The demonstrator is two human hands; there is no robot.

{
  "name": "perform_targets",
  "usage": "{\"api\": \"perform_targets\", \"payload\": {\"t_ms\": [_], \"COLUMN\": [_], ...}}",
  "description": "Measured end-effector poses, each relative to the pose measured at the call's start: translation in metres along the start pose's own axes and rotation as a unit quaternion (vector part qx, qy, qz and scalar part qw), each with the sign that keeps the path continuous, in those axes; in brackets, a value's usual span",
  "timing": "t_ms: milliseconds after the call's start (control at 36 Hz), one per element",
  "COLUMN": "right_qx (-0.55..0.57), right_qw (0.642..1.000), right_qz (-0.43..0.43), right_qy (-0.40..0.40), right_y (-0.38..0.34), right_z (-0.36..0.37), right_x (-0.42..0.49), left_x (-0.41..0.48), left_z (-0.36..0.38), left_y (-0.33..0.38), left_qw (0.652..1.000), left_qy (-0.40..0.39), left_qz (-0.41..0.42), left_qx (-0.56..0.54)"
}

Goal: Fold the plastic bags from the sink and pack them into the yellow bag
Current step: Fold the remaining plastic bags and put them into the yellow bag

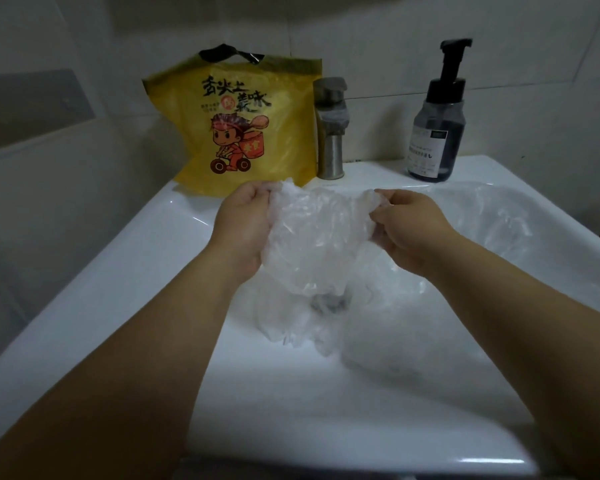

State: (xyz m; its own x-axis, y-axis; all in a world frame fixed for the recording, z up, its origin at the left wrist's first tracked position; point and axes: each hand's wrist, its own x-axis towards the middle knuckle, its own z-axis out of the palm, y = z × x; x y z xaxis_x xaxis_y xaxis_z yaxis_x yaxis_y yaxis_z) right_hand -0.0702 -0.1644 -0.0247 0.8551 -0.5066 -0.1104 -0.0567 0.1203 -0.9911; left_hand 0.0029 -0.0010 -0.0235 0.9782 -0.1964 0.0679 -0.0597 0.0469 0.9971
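Note:
A crumpled clear plastic bag (314, 237) hangs above the white sink (125, 271). My left hand (243, 220) grips its left top corner, and my right hand (409, 226) pinches its right top corner, stretching the bag between them. More clear plastic bags (388, 327) lie bunched in the basin below, and another clear bag (492, 209) lies against the basin's right side. The yellow bag (243, 123), printed with a cartoon rider and black handles, stands upright on the sink's back ledge at the left, behind my left hand.
A metal faucet (330, 129) stands on the back ledge right of the yellow bag. A dark pump soap bottle (437, 123) sits at the back right. Tiled walls close in behind and to the left.

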Motion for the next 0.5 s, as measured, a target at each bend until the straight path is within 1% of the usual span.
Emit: {"api": "perform_targets", "payload": {"t_ms": [56, 111, 167, 222, 278, 333, 361, 417, 444, 500], "right_qx": [0.023, 0.023, 0.050, 0.105, 0.164, 0.220, 0.232, 0.222, 0.217, 0.225], "right_qw": [1.000, 0.999, 0.999, 0.994, 0.986, 0.975, 0.972, 0.975, 0.976, 0.974], "right_qz": [0.014, 0.021, 0.016, 0.012, 0.013, 0.023, 0.026, 0.023, 0.019, 0.011], "right_qy": [0.002, 0.008, -0.001, -0.016, -0.022, -0.027, -0.029, -0.026, -0.024, -0.023], "right_y": [-0.003, -0.004, -0.006, -0.010, -0.014, -0.017, -0.018, -0.019, -0.019, -0.019], "right_z": [-0.002, -0.003, -0.004, -0.003, -0.002, -0.002, -0.002, -0.001, -0.001, -0.001], "right_x": [0.001, 0.000, -0.002, -0.005, -0.009, -0.013, -0.015, -0.021, -0.022, -0.024], "left_x": [0.000, -0.002, -0.003, -0.008, -0.011, -0.010, -0.008, -0.004, -0.002, -0.001], "left_z": [-0.002, -0.005, -0.008, -0.009, -0.009, -0.007, -0.007, -0.007, -0.008, -0.010], "left_y": [0.003, 0.008, 0.010, 0.011, 0.010, 0.008, 0.006, 0.002, -0.001, -0.006], "left_qw": [1.000, 1.000, 0.999, 0.991, 0.982, 0.979, 0.979, 0.976, 0.970, 0.944], "left_qy": [0.007, 0.000, -0.024, -0.062, -0.092, -0.102, -0.100, -0.079, -0.057, 0.001], "left_qz": [-0.005, -0.003, 0.028, 0.054, 0.050, 0.048, 0.052, 0.071, 0.092, 0.168], "left_qx": [-0.020, -0.018, 0.035, 0.107, 0.154, 0.171, 0.172, 0.192, 0.218, 0.284]}}
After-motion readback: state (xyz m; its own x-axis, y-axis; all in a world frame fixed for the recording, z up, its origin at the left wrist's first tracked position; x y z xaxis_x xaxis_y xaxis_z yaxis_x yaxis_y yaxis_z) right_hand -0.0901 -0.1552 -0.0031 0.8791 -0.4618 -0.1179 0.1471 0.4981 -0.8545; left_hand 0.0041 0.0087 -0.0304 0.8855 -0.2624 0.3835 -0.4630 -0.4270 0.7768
